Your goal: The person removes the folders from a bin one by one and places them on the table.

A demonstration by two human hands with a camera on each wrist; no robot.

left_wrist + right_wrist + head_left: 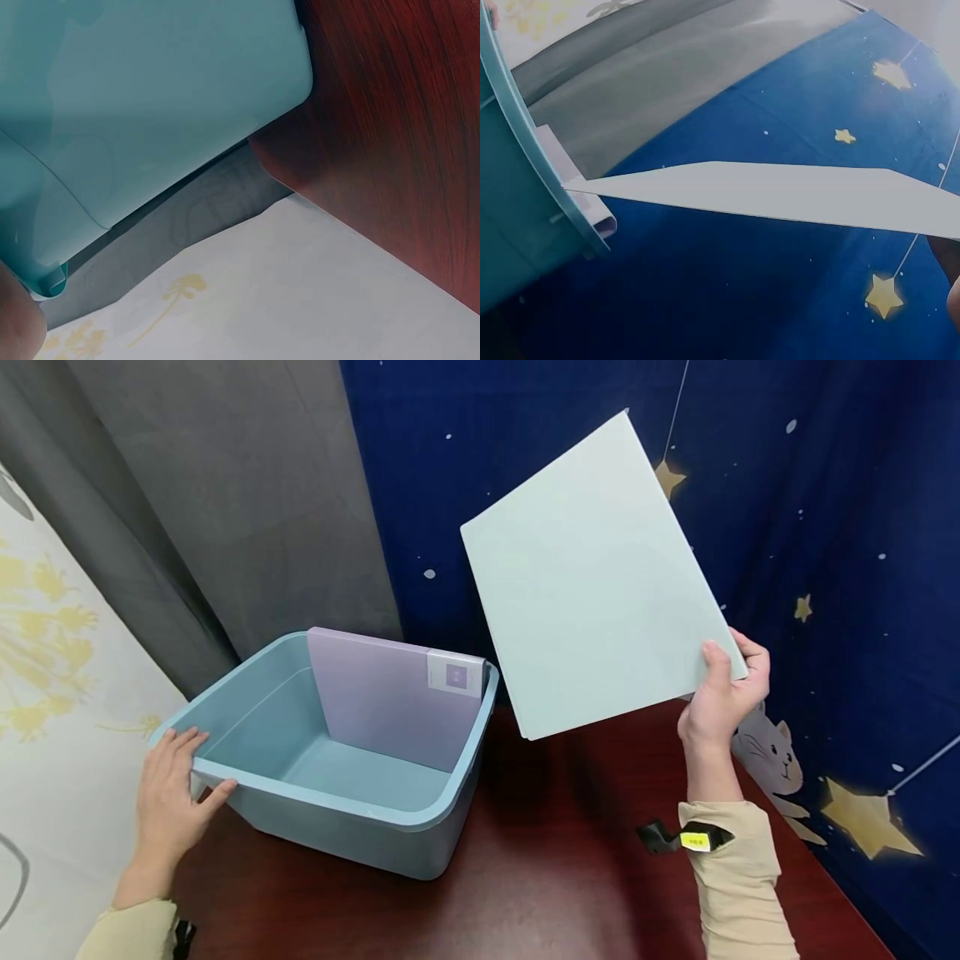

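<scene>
My left hand [172,785] holds the near left corner of a light blue plastic tub [360,835], fingers over the rim and thumb on its outer side. A purple file folder [390,702] with a white label at its upper right stands upright inside the tub, against the far wall. In my right hand [723,693], a pale green file folder [592,585] is pinched by its lower right corner, thumb on the face towards me. It is held tilted in the air, right of the tub. Seen from the right wrist, this pale folder [780,195] is nearly edge-on.
The tub stands on a dark red wooden table [540,877]. Behind hang a grey curtain [247,485] and a dark blue curtain [825,543] with stars. White cloth with yellow flowers [60,710] hangs at the left. A black strap [682,837] sits at my right sleeve.
</scene>
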